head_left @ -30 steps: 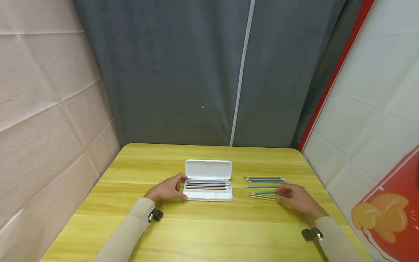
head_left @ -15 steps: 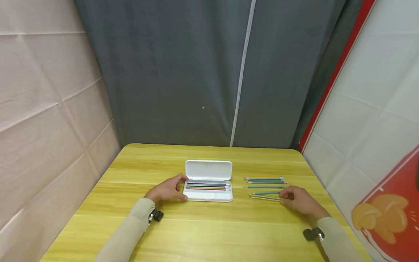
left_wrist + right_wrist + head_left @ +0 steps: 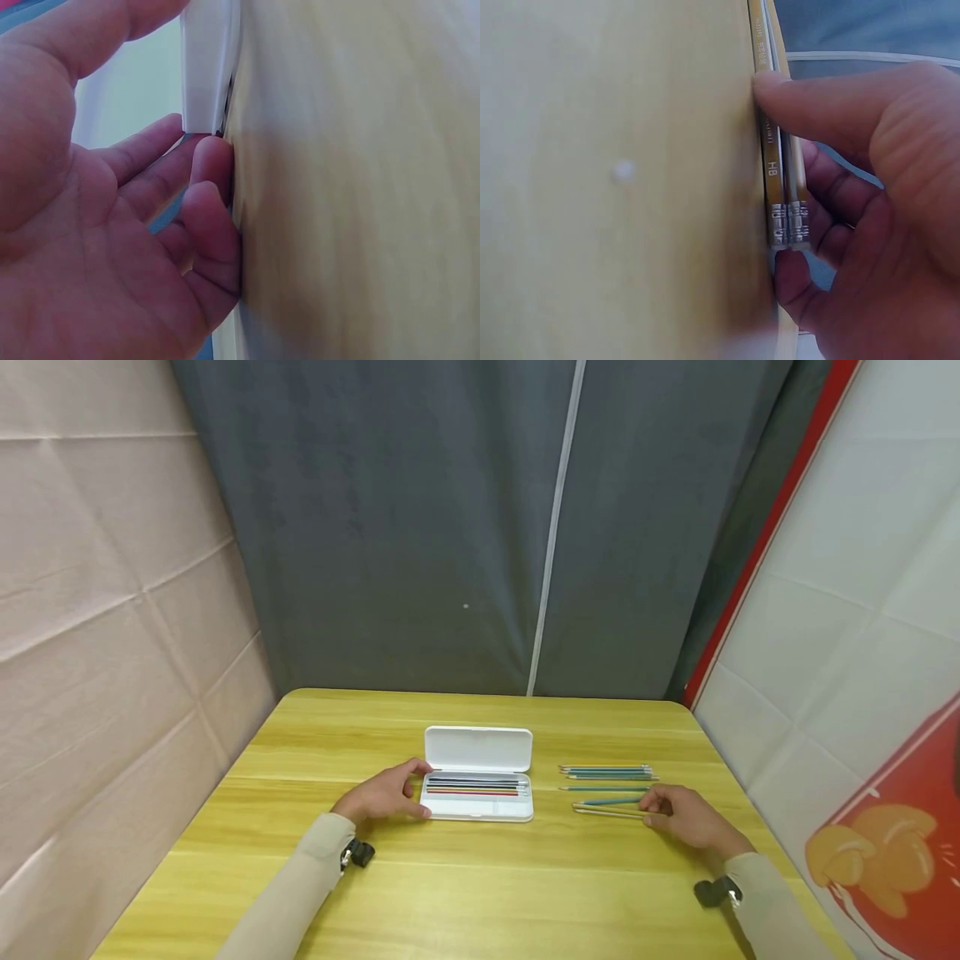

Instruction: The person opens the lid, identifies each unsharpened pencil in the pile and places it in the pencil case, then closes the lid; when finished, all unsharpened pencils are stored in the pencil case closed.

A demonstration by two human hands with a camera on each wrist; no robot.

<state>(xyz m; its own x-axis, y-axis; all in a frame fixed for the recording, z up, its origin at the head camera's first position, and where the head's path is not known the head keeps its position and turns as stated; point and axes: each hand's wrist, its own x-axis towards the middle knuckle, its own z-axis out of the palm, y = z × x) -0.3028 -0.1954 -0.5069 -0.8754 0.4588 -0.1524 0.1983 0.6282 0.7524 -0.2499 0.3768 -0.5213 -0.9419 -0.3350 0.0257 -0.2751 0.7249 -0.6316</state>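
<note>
An open white pencil case (image 3: 480, 810) with its lid tipped back lies mid-table, several pencils (image 3: 476, 787) lined up inside. My left hand (image 3: 382, 793) grips its left end, thumb at the front corner and fingers at the back one. In the left wrist view the case's end (image 3: 206, 82) sits between thumb and fingers. To the right, my right hand (image 3: 686, 817) pinches gold pencils (image 3: 607, 812) near their eraser ends. Up close, the right wrist view shows two metal-tipped pencils (image 3: 774, 169), one marked HB, under the thumb. A teal pencil (image 3: 611, 802) lies just behind them.
Another teal pencil (image 3: 603, 788) lies a little farther back, behind it a group of several pencils (image 3: 607, 772). The yellow wooden table (image 3: 480, 885) ends at a grey curtain (image 3: 412, 568), with pale cloth walls on both sides.
My right hand has slid slightly right along the gold pencils toward their ends, then stayed nearly still. The left hand and the case have not moved.
</note>
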